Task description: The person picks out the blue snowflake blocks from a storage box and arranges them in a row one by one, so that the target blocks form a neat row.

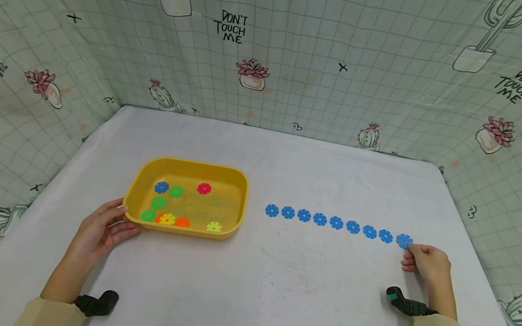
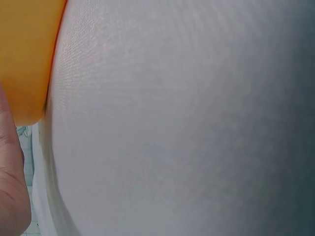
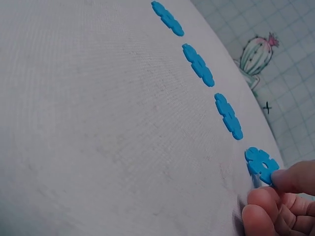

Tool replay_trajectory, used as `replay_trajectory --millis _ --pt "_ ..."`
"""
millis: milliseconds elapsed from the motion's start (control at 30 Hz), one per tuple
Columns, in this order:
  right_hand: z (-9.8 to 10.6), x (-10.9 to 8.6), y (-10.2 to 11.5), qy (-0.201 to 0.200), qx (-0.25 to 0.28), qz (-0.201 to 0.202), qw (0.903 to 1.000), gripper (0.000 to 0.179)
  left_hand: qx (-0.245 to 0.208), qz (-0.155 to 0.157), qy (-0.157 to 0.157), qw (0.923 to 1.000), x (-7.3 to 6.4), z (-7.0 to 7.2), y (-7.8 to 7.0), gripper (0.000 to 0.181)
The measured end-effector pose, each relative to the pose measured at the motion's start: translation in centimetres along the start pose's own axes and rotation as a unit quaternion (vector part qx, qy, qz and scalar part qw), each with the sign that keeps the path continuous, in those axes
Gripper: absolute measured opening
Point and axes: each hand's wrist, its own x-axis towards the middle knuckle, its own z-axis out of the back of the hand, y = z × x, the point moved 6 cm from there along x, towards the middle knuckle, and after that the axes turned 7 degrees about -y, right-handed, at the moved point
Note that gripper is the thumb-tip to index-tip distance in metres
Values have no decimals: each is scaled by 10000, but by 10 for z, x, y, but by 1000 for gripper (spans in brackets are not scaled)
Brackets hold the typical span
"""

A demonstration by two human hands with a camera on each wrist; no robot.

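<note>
My right hand [image 1: 429, 263] pinches a blue snowflake disc [image 1: 404, 241] between thumb and fingertips at the right end of a row of blue discs [image 1: 319, 219]. In the right wrist view this snowflake disc [image 3: 261, 164] is tilted up off the white cloth, while its neighbours lie flat. My left hand [image 1: 101, 232] holds the near left corner of a yellow tray [image 1: 214, 168], thumb at the rim and fingers below. Inside lie a blue disc [image 1: 162, 187], a red disc [image 1: 204, 188] and several green, orange and yellow ones. The left wrist view shows only part of the hand [image 2: 11, 182] beside the tray's wall [image 2: 24, 59].
White cloth [image 1: 249, 291] covers the table. A printed grid curtain [image 1: 296, 83] stands behind and along both sides. Each wrist wears a black camera strap, the left one [image 1: 97, 304] and the right one [image 1: 409, 304].
</note>
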Motion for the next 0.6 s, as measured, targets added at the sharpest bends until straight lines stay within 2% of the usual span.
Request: replay_trajectory --millis 333,600 --pt "-1 5 -1 -4 -26 -294 9996 34 -84 52 41 9999 1 0 0 13" --pt "0 10 -2 18 -94 -368 9993 32 -19 11 31 10000 1 0 0 14"
